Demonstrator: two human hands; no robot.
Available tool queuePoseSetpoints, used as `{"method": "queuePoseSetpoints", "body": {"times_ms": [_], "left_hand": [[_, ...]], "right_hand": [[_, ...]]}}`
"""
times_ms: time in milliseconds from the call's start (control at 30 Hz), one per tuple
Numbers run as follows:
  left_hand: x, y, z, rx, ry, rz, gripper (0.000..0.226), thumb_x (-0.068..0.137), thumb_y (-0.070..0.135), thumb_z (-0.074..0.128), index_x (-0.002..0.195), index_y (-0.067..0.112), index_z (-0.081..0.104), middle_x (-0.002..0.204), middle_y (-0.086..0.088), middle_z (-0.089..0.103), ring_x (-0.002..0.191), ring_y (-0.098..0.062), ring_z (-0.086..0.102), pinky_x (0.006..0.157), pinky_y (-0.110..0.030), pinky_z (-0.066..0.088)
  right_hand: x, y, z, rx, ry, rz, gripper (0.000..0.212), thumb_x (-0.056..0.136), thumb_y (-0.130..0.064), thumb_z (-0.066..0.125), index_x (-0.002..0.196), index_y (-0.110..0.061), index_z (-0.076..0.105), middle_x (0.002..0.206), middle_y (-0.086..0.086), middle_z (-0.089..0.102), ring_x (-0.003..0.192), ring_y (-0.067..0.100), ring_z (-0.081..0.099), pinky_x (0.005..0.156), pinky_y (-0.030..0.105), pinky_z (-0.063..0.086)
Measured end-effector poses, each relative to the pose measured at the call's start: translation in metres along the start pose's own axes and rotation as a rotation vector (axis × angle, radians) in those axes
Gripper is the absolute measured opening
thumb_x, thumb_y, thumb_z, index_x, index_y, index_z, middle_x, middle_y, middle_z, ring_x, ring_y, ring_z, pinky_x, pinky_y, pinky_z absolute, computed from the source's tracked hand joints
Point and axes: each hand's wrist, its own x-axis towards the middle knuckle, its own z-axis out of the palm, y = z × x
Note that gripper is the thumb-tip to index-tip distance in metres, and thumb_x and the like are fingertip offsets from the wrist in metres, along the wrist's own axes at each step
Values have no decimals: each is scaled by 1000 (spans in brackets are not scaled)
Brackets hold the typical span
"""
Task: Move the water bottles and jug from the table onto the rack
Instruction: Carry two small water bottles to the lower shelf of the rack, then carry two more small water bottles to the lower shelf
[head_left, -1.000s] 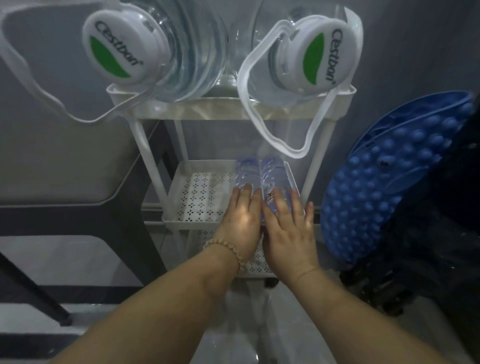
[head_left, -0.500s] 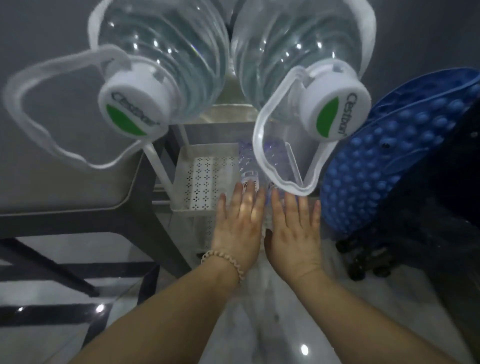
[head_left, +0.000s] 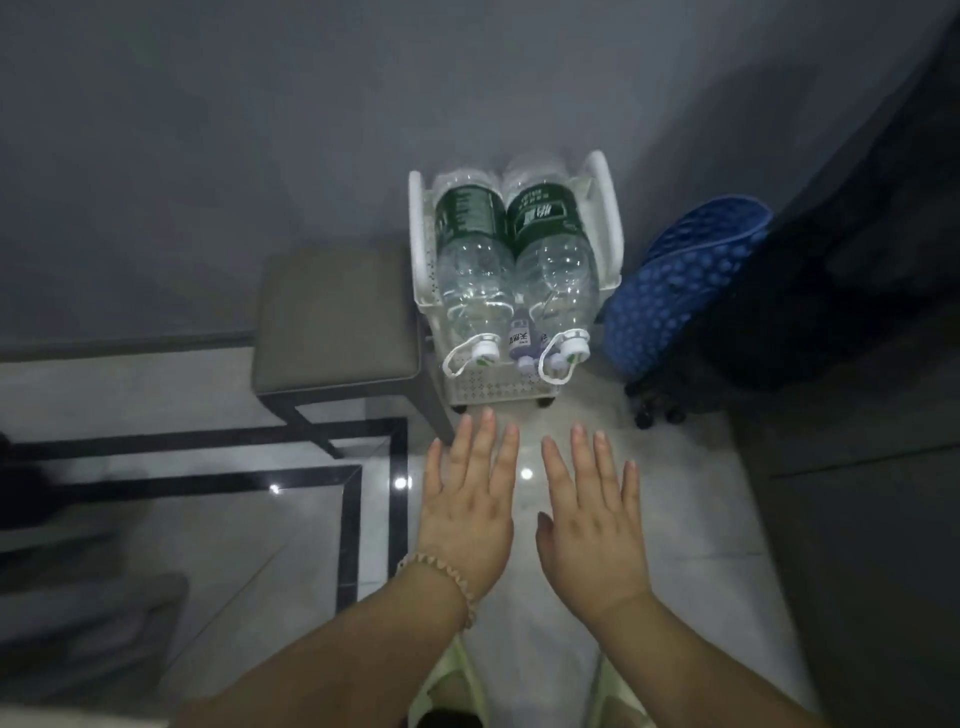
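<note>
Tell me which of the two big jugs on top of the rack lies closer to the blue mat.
The right-hand jug, beside the blue mat. The left-hand jug lies toward the grey stool instead.

We're looking at a white rack (head_left: 607, 218) with a perforated floral pattern, carrying two clear jugs (head_left: 470, 270) showing dark green labels and white caps marked green. A small bottle (head_left: 519, 340) is showing a purple label. A blue mat (head_left: 685, 280) is displaying raised dots. A beige beaded bracelet (head_left: 452, 577) is circling one wrist.
</note>
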Motion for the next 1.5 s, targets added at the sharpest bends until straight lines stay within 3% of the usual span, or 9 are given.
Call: {"method": "queuePoseSetpoints", "body": {"times_ms": [333, 500, 567, 733, 900, 1000, 1133, 1233, 1500], "left_hand": [[-88, 45, -212, 81, 239, -173, 87, 75, 27, 67, 147, 18, 18, 154, -9, 23, 142, -25, 18, 112, -49, 13], [-172, 65, -262, 112, 255, -369, 80, 95, 32, 40, 144, 22, -21, 149, -1, -29, 141, -22, -20, 109, -45, -14], [-218, 65, -282, 126, 323, -439, 82, 94, 32, 43, 144, 23, -20, 153, -2, -23, 142, -22, -18, 108, -44, -15], [-326, 49, -326, 226, 401, -530, 80, 91, 24, 47, 143, 24, -14, 157, -7, -9, 144, -26, -9, 111, -47, -8], [-431, 33, -353, 208, 423, -692, 74, 84, 30, 57, 145, 18, 19, 153, -10, 25, 141, -28, 22, 110, -50, 19], [-503, 22, -365, 244, 402, -760, 66, 88, 40, 26, 144, 23, -3, 158, -8, 1, 145, -27, -1, 113, -50, 2], [-621, 0, -362, 300, 423, -842, 78, 93, 30, 45, 142, 27, -17, 157, -5, -14, 143, -25, -13, 111, -45, -10], [-713, -20, -364, 272, 363, -893, 75, 96, 34, 41, 145, 29, -16, 155, -2, -23, 142, -25, -19, 106, -43, -20], [-883, -75, -369, 231, 239, -985, 72, 96, 30, 39, 148, 26, -10, 157, -3, -16, 143, -24, -16, 115, -44, -8]], "right_hand": [[-28, -39, -213, 96, 260, -245, 93, 69, -23, 77, 146, -14, 27, 153, 16, 22, 143, 31, 12, 114, 53, 3], [-85, -84, -253, 163, 295, -378, 88, 71, -24, 73, 146, -14, 28, 154, 15, 19, 144, 29, 7, 112, 53, 6], [-109, -109, -272, 189, 303, -456, 82, 74, -26, 67, 145, -14, 28, 153, 18, 24, 142, 31, 14, 111, 53, 8], [-166, -177, -305, 294, 315, -614, 82, 69, -18, 69, 142, -14, 31, 151, 19, 28, 141, 31, 17, 110, 59, 16], [-232, -252, -336, 316, 313, -770, 85, 74, -23, 72, 145, -15, 25, 155, 16, 18, 144, 29, 8, 113, 58, 9], [-277, -299, -344, 314, 319, -840, 84, 76, -23, 69, 147, -16, 24, 156, 15, 14, 144, 28, 3, 114, 56, 5], [-366, -368, -336, 263, 308, -964, 89, 73, -24, 70, 147, -17, 22, 156, 14, 13, 144, 29, 6, 113, 50, 0], [-442, -421, -323, 305, 255, -962, 89, 71, -25, 72, 146, -17, 25, 155, 15, 20, 143, 29, 9, 112, 49, 2], [-565, -532, -310, 285, 215, -996, 74, 76, -23, 60, 144, -17, 30, 153, 16, 25, 142, 30, 13, 111, 52, 7]]}}
